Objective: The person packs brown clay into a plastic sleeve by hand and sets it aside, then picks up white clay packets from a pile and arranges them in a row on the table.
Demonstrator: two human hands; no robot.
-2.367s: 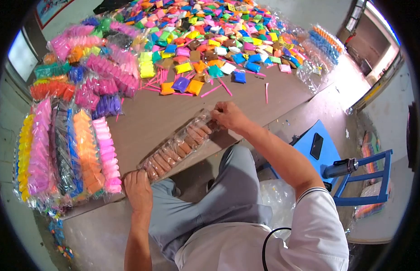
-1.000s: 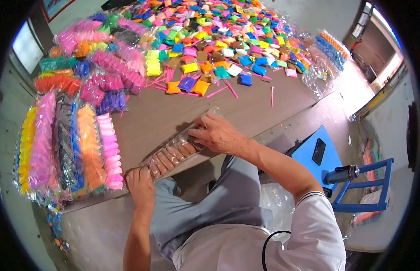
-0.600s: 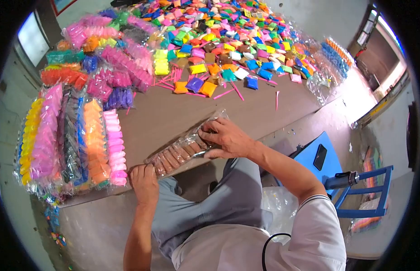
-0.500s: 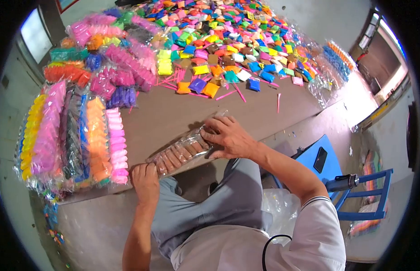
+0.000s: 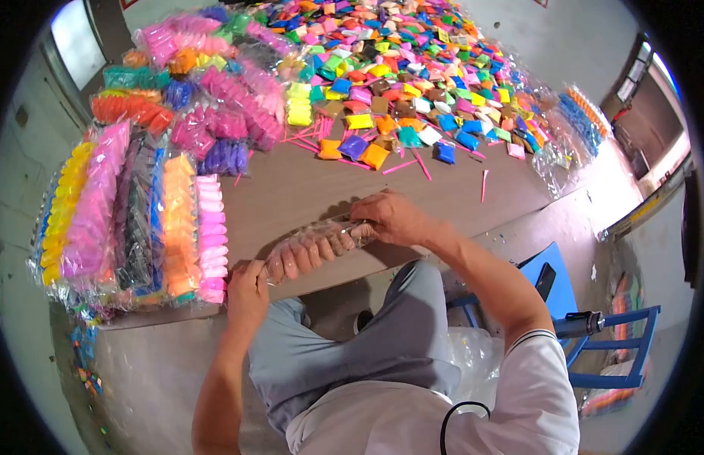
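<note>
brown pack (image 5: 303,255) at centre, ends clamped in left hand (image 5: 248,293) and right hand (image 5: 391,218); pink pack (image 5: 212,241) crowding frame left, sachets (image 5: 405,64) heaped at top

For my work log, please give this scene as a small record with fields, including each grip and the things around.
Held item: clear bag with a row of brown pieces
Left grip: closed on the bag's left end
Right grip: closed on its right end
Table, left: bagged rows, several colours
Table, far side: pile of colourful packets; pink sticks at its near edge
Right side: blue chair; phone and bottle on it
</note>
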